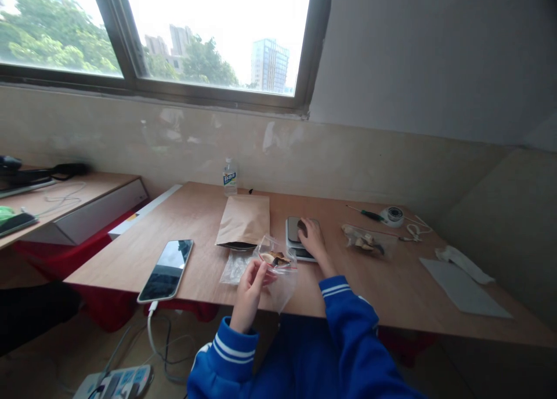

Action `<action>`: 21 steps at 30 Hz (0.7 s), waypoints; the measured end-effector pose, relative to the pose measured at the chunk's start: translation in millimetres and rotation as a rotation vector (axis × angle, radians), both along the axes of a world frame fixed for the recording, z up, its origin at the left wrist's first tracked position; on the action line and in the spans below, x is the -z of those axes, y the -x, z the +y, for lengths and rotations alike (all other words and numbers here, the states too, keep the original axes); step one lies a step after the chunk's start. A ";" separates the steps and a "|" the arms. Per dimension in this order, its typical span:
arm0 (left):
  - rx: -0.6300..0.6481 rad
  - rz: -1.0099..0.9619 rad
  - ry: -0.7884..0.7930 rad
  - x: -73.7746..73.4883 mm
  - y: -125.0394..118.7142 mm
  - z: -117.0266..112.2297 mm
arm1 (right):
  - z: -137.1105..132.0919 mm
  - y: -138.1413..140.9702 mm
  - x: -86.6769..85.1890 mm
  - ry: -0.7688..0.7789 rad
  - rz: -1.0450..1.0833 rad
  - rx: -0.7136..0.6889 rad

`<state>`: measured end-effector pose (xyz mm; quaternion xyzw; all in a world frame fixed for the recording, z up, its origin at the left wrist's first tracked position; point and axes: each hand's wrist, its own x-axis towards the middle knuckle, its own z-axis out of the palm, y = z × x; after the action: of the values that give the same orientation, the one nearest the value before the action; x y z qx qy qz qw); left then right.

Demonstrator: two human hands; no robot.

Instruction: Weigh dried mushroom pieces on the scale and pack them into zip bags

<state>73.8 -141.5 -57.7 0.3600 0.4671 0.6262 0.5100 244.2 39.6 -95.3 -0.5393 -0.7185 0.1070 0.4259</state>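
Observation:
My left hand (249,289) pinches a clear zip bag (284,292) with a red seal line, above the table's front edge. Inside the bag lie dried brown-and-cream slices (276,258) that look like mushroom. Over a small digital scale (294,236) with a grey platform, my right hand (312,239) has its fingers bent round a dark brown piece (301,225). Whether that piece rests on the platform or is lifted off it, I cannot tell. Part of the scale is hidden by this hand. An open-mouthed kraft paper pouch (246,219) lies just beyond the left hand.
To the right lie another clear bag of dried pieces (365,241), a screwdriver (371,214), a white dome camera (394,215) with cable and a white sheet (463,286). A bottle (230,180) stands at the back. A phone (167,270) on a charging cable lies left.

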 end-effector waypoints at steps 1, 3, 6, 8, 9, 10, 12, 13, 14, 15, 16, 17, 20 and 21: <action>-0.005 0.004 -0.006 -0.1 0.9 -0.3 | 5.5 -0.4 2.7 0.016 -0.040 0.007; -0.014 0.014 -0.019 0.0 3.7 -0.6 | 10.0 -1.8 4.1 0.025 -0.059 0.030; -0.028 0.012 -0.023 1.0 8.7 -0.7 | 2.5 -5.9 -1.2 0.013 -0.048 0.054; -0.035 0.009 -0.016 2.2 10.8 -0.6 | -11.0 -7.2 -10.3 -0.020 0.004 0.059; -0.036 0.008 -0.012 2.7 11.1 -0.6 | -19.9 -6.5 -17.0 -0.054 0.066 0.071; -0.035 0.008 -0.009 3.2 10.8 -0.6 | -30.1 -4.7 -25.3 -0.097 0.142 0.087; -0.030 0.005 -0.006 3.2 9.1 -0.9 | -52.7 2.2 -45.7 -0.167 0.281 0.090; -0.028 0.003 -0.006 2.8 7.9 -1.3 | -64.2 6.5 -56.9 -0.164 0.292 0.034; -0.026 -0.002 -0.006 2.2 6.8 -1.7 | -75.3 10.5 -67.8 -0.119 0.259 -0.095; -0.026 -0.010 -0.006 1.6 5.9 -2.3 | -85.6 13.7 -77.8 -0.059 0.214 -0.239; -0.027 -0.020 -0.007 0.9 5.4 -2.9 | -94.8 15.6 -86.1 -0.028 0.200 -0.325; -0.032 -0.033 -0.007 0.3 5.3 -3.5 | -102.9 16.0 -92.1 -0.002 0.206 -0.372; -0.066 -0.082 -0.019 -0.9 5.7 -5.1 | -122.9 10.6 -93.7 0.048 0.350 -0.290; -0.081 -0.101 -0.029 -1.4 5.2 -5.7 | -129.1 8.2 -89.2 0.089 0.398 -0.268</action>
<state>68.6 -147.2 -56.3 0.3161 0.4457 0.6703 0.5020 236.0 -89.5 -6.0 -0.4256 -0.6802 0.2980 0.5170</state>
